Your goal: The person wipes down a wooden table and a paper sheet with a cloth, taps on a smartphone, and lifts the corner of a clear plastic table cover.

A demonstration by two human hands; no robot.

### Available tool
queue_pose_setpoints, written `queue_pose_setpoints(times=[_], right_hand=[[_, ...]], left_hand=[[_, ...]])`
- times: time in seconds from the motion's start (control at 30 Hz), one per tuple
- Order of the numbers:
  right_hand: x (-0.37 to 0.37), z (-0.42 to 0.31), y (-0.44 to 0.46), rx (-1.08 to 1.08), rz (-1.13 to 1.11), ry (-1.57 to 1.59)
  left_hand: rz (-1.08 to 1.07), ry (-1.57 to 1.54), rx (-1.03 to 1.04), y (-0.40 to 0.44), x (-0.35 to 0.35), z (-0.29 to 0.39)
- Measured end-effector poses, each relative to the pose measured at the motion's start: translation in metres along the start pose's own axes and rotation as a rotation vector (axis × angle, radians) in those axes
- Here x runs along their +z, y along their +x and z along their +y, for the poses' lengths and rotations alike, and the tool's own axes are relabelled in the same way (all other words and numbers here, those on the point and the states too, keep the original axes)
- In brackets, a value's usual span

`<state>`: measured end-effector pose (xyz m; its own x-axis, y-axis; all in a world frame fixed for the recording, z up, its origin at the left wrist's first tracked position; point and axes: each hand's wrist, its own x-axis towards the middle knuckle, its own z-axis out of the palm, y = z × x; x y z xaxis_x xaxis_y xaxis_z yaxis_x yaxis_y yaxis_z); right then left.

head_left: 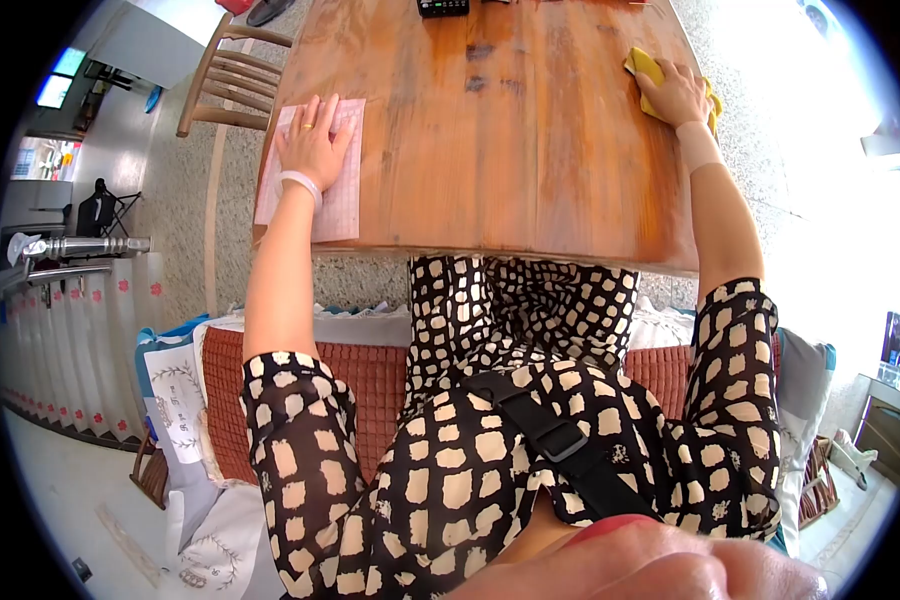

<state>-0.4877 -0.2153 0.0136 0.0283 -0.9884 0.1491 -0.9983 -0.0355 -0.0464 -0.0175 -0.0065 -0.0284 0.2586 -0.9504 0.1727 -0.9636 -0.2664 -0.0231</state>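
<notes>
A wooden table (450,150) stretches out in front of me. My left hand (315,148) lies flat with fingers spread on a pink checked sheet (342,205) at the table's left edge; a ring and a pale bracelet show on it. At the far right edge, my right hand (678,97) presses on a yellow cloth (642,66), its fingers bent over the fabric. Parts of the cloth stick out on both sides of that hand.
A black device with buttons (443,7) sits at the table's far edge. Beyond the left edge stands a wooden chair (235,85). Behind the near edge is a seat with a red-brown ribbed cover (375,400).
</notes>
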Motion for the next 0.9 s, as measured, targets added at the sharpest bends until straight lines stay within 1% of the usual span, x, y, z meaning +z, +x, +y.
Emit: queue_pose_setpoints(times=[0.13, 0.23, 0.3, 0.37, 0.43, 0.5, 0.63, 0.67, 0.77, 0.9], right_hand=[[-0.014, -0.005, -0.061, -0.097, 0.033, 0.000], [-0.020, -0.008, -0.111, -0.234, 0.051, 0.035], [-0.029, -0.016, -0.145, -0.324, 0.045, 0.066], [-0.026, -0.024, -0.172, -0.451, 0.104, 0.137], [-0.031, -0.046, -0.194, -0.548, 0.146, 0.217], [-0.034, -0.070, -0.207, -0.632, 0.141, 0.269], [-0.033, -0.119, -0.206, -0.810, 0.097, 0.385], [-0.036, -0.128, -0.202, -0.843, 0.122, 0.354], [-0.023, -0.147, -0.171, -0.890, 0.112, 0.338], [-0.007, -0.163, -0.118, -0.854, 0.121, 0.366]], left_hand=[[-0.048, 0.034, -0.027, 0.002, -0.001, 0.002], [-0.014, 0.066, -0.008, 0.003, 0.003, 0.001], [-0.053, 0.080, -0.021, 0.004, 0.000, 0.003], [-0.072, 0.085, -0.031, 0.005, 0.002, 0.003], [-0.069, 0.085, -0.036, 0.006, 0.005, 0.002], [-0.072, 0.082, -0.041, 0.005, 0.003, 0.003], [-0.128, 0.077, -0.057, 0.004, -0.006, 0.008], [-0.119, 0.070, -0.053, 0.004, -0.006, 0.007], [-0.094, 0.056, -0.044, 0.002, -0.005, 0.007], [-0.058, 0.046, -0.030, -0.001, -0.007, 0.009]])
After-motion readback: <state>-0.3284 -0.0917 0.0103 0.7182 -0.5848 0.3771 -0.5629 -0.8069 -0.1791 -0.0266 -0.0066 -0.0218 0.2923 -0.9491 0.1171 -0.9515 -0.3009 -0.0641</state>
